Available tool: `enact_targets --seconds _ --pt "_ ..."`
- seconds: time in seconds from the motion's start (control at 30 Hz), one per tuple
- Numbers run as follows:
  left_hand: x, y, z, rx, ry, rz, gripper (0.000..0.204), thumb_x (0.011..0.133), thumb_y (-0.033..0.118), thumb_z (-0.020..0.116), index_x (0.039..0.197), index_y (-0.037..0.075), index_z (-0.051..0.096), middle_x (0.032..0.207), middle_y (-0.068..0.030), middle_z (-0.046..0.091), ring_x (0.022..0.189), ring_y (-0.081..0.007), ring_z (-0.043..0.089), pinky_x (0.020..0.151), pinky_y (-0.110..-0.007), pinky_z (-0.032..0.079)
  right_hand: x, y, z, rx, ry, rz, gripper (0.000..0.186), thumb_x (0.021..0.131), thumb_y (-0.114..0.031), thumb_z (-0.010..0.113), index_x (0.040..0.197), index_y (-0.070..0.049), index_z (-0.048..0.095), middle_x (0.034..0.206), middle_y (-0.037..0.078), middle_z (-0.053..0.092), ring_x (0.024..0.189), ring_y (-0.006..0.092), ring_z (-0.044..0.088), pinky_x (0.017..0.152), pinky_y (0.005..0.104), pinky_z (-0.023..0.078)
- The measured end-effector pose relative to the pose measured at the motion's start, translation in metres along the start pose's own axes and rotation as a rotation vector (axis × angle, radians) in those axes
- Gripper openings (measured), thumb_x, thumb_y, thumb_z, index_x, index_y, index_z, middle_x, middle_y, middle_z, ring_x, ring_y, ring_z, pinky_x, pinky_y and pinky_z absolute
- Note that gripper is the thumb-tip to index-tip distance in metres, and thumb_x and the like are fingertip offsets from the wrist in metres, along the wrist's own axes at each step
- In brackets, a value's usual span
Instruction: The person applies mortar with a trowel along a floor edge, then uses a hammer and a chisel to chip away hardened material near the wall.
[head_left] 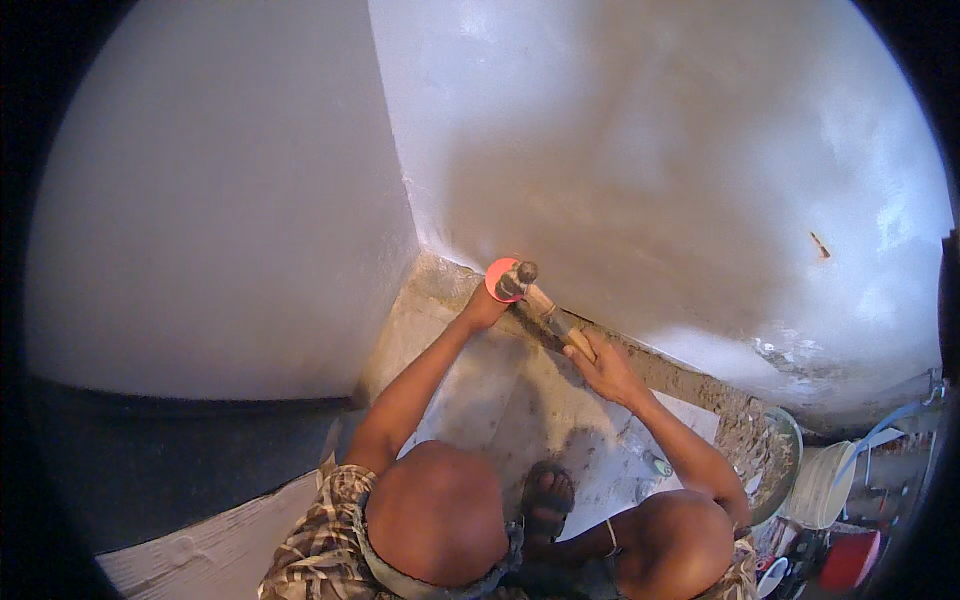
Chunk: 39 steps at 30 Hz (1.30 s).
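Observation:
My right hand (608,370) is closed round the wooden handle of a hammer (566,330). The dark hammer head lies over a round orange guard (494,275), close to the wall's foot near the corner. Just under this guard, my left hand (484,309) is closed on a tool that looks like a chisel; its shaft and tip are hidden. Whether hammer and tool touch cannot be made out. A raw strip of broken mortar (650,365) runs along the base of the wall beside both hands.
A pale wall (650,180) with a damp brown patch rises ahead, and a grey wall (220,200) meets it at left. My knees and a sandalled foot (548,492) are near. A green basin (790,455), rolled hose-like coil (822,485) and red object (850,560) stand at right.

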<state>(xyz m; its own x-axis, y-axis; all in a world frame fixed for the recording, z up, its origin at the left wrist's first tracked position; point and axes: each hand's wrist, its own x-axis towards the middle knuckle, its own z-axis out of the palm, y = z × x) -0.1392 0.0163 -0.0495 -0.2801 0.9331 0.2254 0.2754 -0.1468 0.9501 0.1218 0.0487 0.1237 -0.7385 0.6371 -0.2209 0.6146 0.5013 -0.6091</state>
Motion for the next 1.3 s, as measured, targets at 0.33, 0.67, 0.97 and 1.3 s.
enact_targets --seconds 0.33,0.67,0.97,1.3 --pt "-0.014 -0.003 -0.012 0.053 0.038 -0.104 0.037 0.086 0.014 0.065 0.119 0.003 0.056 0.116 -0.0117 0.062 0.113 -0.0234 0.058 0.096 -0.036 0.044 -0.007 -0.106 -0.094 0.92 0.327 -0.488 0.05 0.094 -0.046 0.054 0.101 0.003 0.057 0.079 0.012 0.063 0.074 0.0257 0.062 0.073 0.0382 0.049" --pt "-0.009 -0.015 -0.003 -0.115 0.065 0.006 0.034 0.086 0.011 0.064 0.117 0.002 0.056 0.113 -0.011 0.063 0.111 -0.0236 0.058 0.095 -0.037 0.044 0.007 0.055 0.033 0.144 0.135 -0.1 0.036 0.096 -0.04 0.052 0.097 -0.004 0.054 0.068 0.009 0.058 0.061 0.0187 0.061 0.053 0.0355 0.047" --pt "-0.022 -0.02 0.03 -0.039 0.214 -0.001 0.03 0.084 0.012 0.065 0.112 0.003 0.058 0.107 -0.014 0.063 0.105 -0.0288 0.059 0.092 -0.039 0.046 -0.165 0.09 0.099 0.821 -0.284 0.483 0.041 0.096 -0.046 0.051 0.1 -0.005 0.05 0.067 0.005 0.055 0.054 0.015 0.057 0.048 0.029 0.047" --pt "-0.069 0.026 0.131 0.531 -0.141 0.256 0.04 0.078 0.028 0.068 0.111 0.005 0.061 0.112 -0.013 0.055 0.111 -0.0328 0.05 0.091 -0.048 0.041 -0.205 0.074 0.145 0.923 -0.652 0.477 0.045 0.096 -0.042 0.054 0.123 -0.007 0.049 0.084 0.003 0.058 0.073 0.009 0.054 0.063 0.0267 0.047"
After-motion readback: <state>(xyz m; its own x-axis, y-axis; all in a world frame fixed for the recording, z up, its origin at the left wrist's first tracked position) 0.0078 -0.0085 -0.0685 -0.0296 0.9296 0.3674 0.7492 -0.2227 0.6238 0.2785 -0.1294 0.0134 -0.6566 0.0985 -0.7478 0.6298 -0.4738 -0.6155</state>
